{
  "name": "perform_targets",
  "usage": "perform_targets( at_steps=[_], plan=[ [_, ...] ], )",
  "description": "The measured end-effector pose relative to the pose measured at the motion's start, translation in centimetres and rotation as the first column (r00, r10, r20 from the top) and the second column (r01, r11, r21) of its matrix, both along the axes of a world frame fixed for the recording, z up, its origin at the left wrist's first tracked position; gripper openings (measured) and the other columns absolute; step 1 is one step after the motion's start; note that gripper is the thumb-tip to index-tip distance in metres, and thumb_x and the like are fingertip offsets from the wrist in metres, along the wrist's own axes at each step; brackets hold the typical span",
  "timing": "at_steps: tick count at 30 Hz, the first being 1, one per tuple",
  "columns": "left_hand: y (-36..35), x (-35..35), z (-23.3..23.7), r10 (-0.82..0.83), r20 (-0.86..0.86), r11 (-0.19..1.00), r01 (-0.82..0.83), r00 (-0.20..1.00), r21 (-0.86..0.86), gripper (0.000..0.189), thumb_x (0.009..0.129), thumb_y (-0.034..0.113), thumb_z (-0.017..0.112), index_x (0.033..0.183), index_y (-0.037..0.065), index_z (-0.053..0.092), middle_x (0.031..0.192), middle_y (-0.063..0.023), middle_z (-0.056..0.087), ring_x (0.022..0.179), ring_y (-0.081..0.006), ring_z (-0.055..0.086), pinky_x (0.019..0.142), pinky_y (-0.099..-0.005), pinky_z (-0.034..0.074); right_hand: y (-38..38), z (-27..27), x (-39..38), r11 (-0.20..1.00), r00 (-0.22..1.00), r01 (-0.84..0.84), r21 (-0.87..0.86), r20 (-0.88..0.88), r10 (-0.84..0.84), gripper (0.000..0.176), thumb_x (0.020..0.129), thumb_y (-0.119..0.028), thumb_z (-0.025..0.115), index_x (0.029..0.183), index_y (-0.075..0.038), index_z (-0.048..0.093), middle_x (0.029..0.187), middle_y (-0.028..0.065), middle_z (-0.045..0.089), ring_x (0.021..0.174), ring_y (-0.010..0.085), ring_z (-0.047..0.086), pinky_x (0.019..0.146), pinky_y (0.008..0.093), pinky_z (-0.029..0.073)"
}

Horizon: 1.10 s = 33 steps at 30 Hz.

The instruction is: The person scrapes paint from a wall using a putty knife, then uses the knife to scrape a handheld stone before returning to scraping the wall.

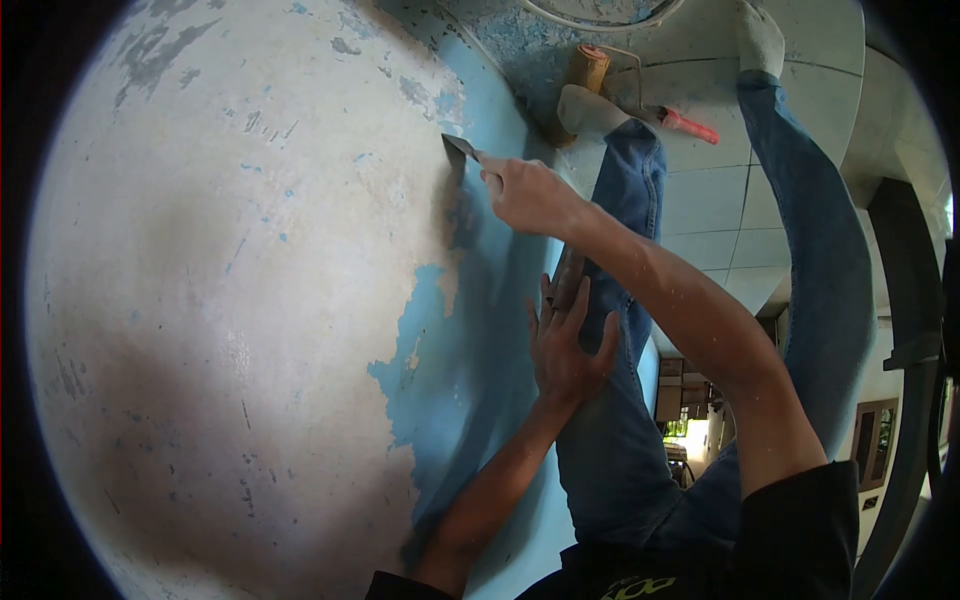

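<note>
Flat scraper (460, 146), flaking blue paint (420, 310)

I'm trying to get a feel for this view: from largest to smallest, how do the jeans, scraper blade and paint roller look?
1. Jeans
2. Paint roller, partly hidden by a foot
3. Scraper blade

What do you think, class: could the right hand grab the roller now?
Probably not: the right hand grips a scraper, and a foot partly hides the roller.
</note>
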<state>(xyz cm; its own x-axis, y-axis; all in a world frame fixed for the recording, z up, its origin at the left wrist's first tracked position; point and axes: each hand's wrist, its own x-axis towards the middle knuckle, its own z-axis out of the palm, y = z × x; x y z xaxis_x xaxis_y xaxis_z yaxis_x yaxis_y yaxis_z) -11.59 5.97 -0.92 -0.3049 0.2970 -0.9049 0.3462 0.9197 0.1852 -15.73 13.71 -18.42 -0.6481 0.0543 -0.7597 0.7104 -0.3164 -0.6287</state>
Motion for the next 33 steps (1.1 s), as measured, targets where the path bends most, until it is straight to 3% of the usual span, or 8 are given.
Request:
perform_targets(
  at_steps=[4, 8, 11, 16, 17, 26, 29, 33],
  plan=[
    [-0.2, 0.2, 0.0, -0.01, -0.003, 1.0, 0.01, 1.0, -0.015, 0.061, 0.09, 0.032, 0.068, 0.14, 0.001, 0.053, 0.148, -0.0233, 0.046, 0.145, -0.047, 0.028, 0.117, -0.0629, 0.017, -1.7, -4.5, -0.8, 0.994, 1.0, 0.012, 0.108, 0.002, -0.012, 0.035, 0.098, -0.018, 0.041, 0.121, -0.003, 0.063, 0.081, 0.0301, 0.067, 0.074, 0.0444, 0.068, 0.074, 0.0515, 0.054],
    [0.0, -0.1, 0.1, 0.006, -0.007, 1.0, -0.006, 1.0, 0.008, 0.061, 0.09, 0.031, 0.068, 0.141, 0.002, 0.052, 0.15, -0.0224, 0.045, 0.145, -0.0471, 0.028, 0.117, -0.0631, 0.018, 1.5, -4.7, -1.1, 0.985, 0.983, -0.067, -0.16, 0.156, 0.092, 0.036, 0.1, -0.021, 0.04, 0.122, -0.004, 0.063, 0.076, 0.0265, 0.066, 0.067, 0.0363, 0.069, 0.072, 0.049, 0.054],
    [-0.3, 0.0, 0.0, 0.013, -0.012, 1.0, -0.013, 1.0, 0.0, 0.061, 0.09, 0.031, 0.068, 0.142, 0.003, 0.052, 0.151, -0.0213, 0.044, 0.145, -0.0469, 0.029, 0.117, -0.0631, 0.018, 1.4, -1.9, 0.6, 0.979, 0.994, -0.078, -0.189, 0.06, 0.091, 0.034, 0.097, -0.021, 0.042, 0.111, 0.001, 0.064, 0.101, 0.0292, 0.068, 0.095, 0.0445, 0.067, 0.087, 0.0528, 0.052],
    [-0.1, -0.1, 0.0, 0.003, -0.008, 1.0, -0.003, 1.0, -0.004, 0.062, 0.09, 0.032, 0.068, 0.143, 0.005, 0.051, 0.15, -0.0214, 0.045, 0.145, -0.0468, 0.029, 0.117, -0.063, 0.017, -1.8, -7.9, -1.2, 0.999, 0.993, -0.009, 0.032, 0.122, 0.004, 0.04, 0.099, -0.025, 0.042, 0.129, -0.005, 0.061, 0.088, 0.0294, 0.067, 0.083, 0.0447, 0.068, 0.08, 0.0512, 0.053],
    [-0.2, -0.1, -0.1, -0.003, -0.012, 1.0, 0.003, 1.0, -0.003, 0.062, 0.09, 0.032, 0.068, 0.143, 0.005, 0.051, 0.15, -0.0214, 0.045, 0.145, -0.0468, 0.029, 0.117, -0.063, 0.017, 0.8, -6.7, -2.5, 0.962, 0.958, -0.039, -0.269, 0.265, 0.113, 0.038, 0.099, -0.023, 0.043, 0.126, -0.004, 0.063, 0.091, 0.0304, 0.067, 0.086, 0.0467, 0.066, 0.082, 0.0518, 0.051],
    [-0.2, 0.1, 0.3, -0.012, -0.005, 1.0, 0.012, 1.0, -0.01, 0.062, 0.089, 0.03, 0.069, 0.142, 0.004, 0.051, 0.152, -0.0215, 0.043, 0.145, -0.0474, 0.029, 0.116, -0.0644, 0.019, 0.7, -4.1, 0.6, 0.999, 0.999, -0.034, -0.022, 0.04, 0.035, 0.037, 0.098, -0.021, 0.045, 0.125, -0.004, 0.063, 0.092, 0.0278, 0.068, 0.085, 0.044, 0.068, 0.079, 0.05, 0.051],
    [0.1, -0.2, -0.1, -0.009, -0.005, 1.0, 0.009, 1.0, -0.007, 0.061, 0.089, 0.029, 0.069, 0.142, 0.003, 0.052, 0.151, -0.0218, 0.043, 0.145, -0.0471, 0.029, 0.117, -0.0637, 0.018, 1.6, -7.0, -2.1, 0.971, 0.956, -0.14, -0.192, 0.228, 0.183, 0.036, 0.099, -0.024, 0.042, 0.119, -0.003, 0.063, 0.102, 0.028, 0.069, 0.096, 0.0443, 0.067, 0.089, 0.0518, 0.052],
    [-0.3, 0.1, 0.1, 0.018, -0.009, 1.0, -0.018, 1.0, -0.003, 0.06, 0.089, 0.029, 0.069, 0.141, 0.003, 0.053, 0.151, -0.0218, 0.044, 0.145, -0.0473, 0.029, 0.117, -0.0631, 0.017, 0.4, -4.4, 0.0, 0.984, 0.993, -0.09, -0.152, 0.06, 0.101, 0.037, 0.097, -0.018, 0.044, 0.126, -0.003, 0.063, 0.094, 0.0287, 0.068, 0.089, 0.0442, 0.068, 0.082, 0.05, 0.052]
  ],
)
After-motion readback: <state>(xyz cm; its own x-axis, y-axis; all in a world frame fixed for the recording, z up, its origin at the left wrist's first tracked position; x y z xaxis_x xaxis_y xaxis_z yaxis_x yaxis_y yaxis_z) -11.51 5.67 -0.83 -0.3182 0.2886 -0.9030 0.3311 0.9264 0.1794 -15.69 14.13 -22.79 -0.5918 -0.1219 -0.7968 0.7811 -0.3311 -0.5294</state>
